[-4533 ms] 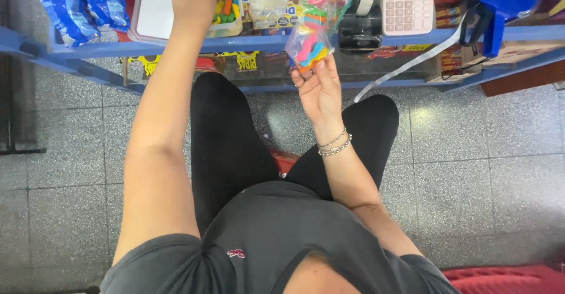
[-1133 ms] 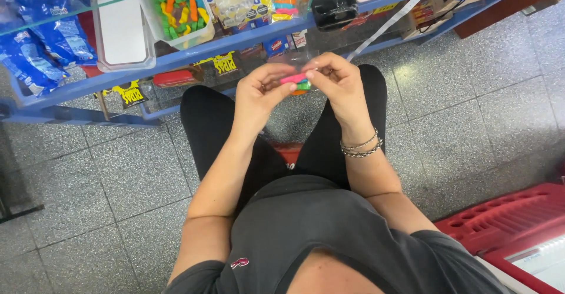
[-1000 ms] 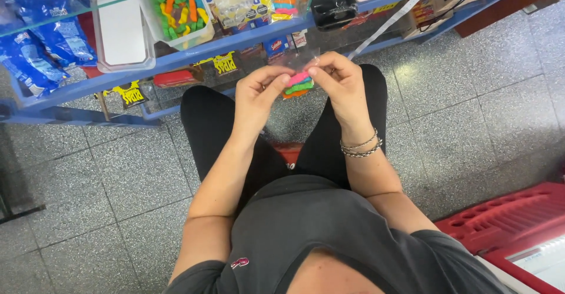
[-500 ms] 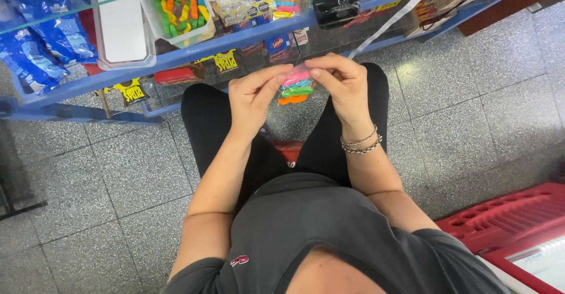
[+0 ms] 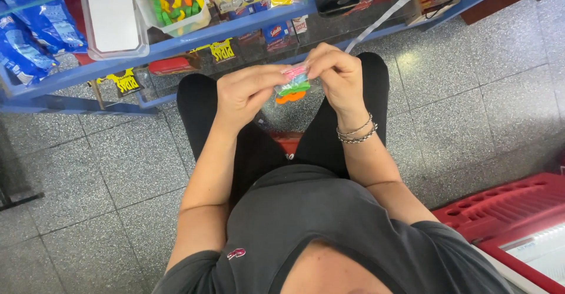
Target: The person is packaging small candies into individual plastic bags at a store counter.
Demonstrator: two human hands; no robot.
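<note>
Clear plastic wraps the candy packet (image 5: 292, 83), with pink, green and orange pieces showing through. It sits between both hands, below the blue shelf (image 5: 235, 28) and above the person's knees. The left hand (image 5: 244, 92) is closed, thumb and fingers pinching the packet's left edge; the right hand (image 5: 336, 73) is curled shut on its top right edge. The packet looks light, soft and crinkly, likely slick, so the flat sealed edges seem the surest grip. On the shelf stand a tub (image 5: 170, 2) of coloured sweets and a white box (image 5: 112, 14).
</note>
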